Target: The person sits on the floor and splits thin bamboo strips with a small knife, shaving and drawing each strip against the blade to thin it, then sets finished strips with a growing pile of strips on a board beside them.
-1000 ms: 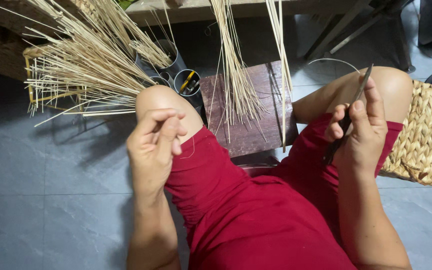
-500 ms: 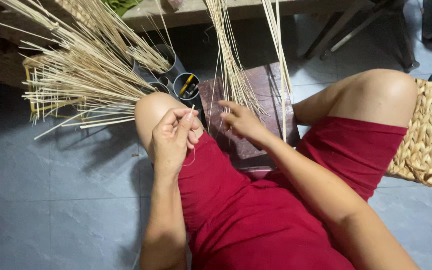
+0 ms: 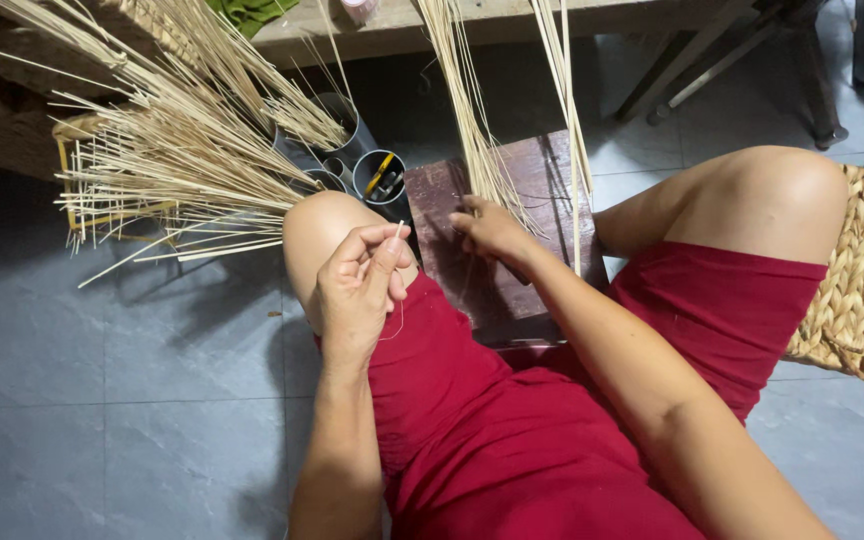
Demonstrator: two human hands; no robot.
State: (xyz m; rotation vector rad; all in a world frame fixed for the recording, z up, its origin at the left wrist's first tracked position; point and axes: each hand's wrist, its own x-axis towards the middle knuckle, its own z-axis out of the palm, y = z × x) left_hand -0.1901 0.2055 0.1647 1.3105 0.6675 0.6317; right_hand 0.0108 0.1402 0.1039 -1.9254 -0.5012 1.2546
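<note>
Grey tiled floor (image 3: 102,400), a dark wooden stool (image 3: 512,250) between the knees. At nine o'clock the left hand (image 3: 357,290) pinches a thin pale strand (image 3: 396,240). The right hand (image 3: 492,228), fingers curled, grasps hanging reeds (image 3: 472,130). Weaving seems barely begun; loose reeds remain.

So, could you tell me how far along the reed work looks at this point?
Early on, by the look of it. The woven start at the upper left has loose reeds fanning out unwoven. In hand: the left hand pinches a thin strand above the knee, while the right hand reaches into the hanging reeds over the dark wooden stool. Most reeds remain unworked.
</note>
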